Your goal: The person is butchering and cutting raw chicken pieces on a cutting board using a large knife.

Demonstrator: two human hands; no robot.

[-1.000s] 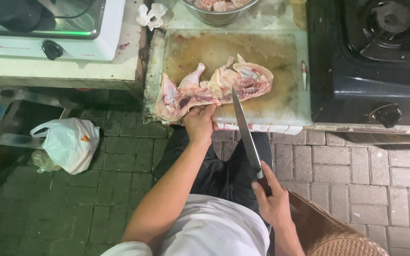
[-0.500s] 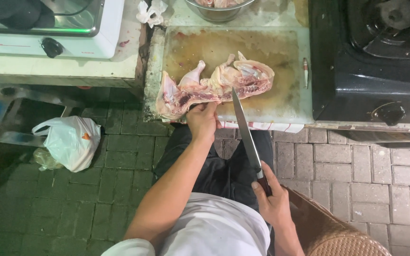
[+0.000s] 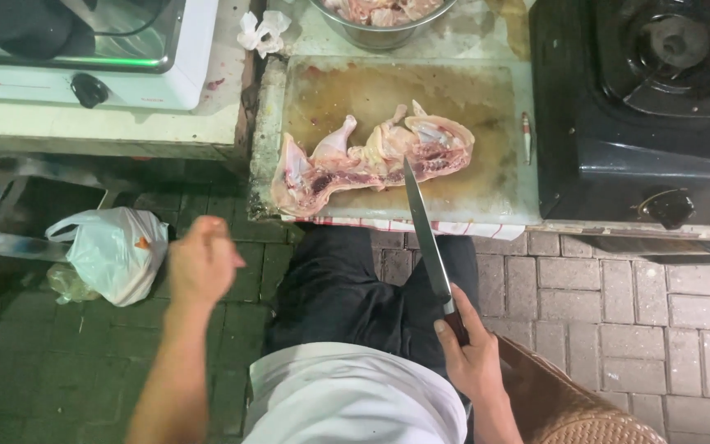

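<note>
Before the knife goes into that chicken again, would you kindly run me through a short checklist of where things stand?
1. Knife gripped in right hand: ok.
2. Blade tip over the chicken: ok.
3. Left hand steadying the chicken: not ok, it is off the board, closed, over the floor.
4. Chicken lying flat on the cutting board: ok.
5. Left hand holding anything: cannot tell.

chicken (image 3: 371, 156) on cutting board (image 3: 495, 177), stove (image 3: 643, 107) right, bowl (image 3: 384, 20) behind, bag (image 3: 112, 251) left below
</note>
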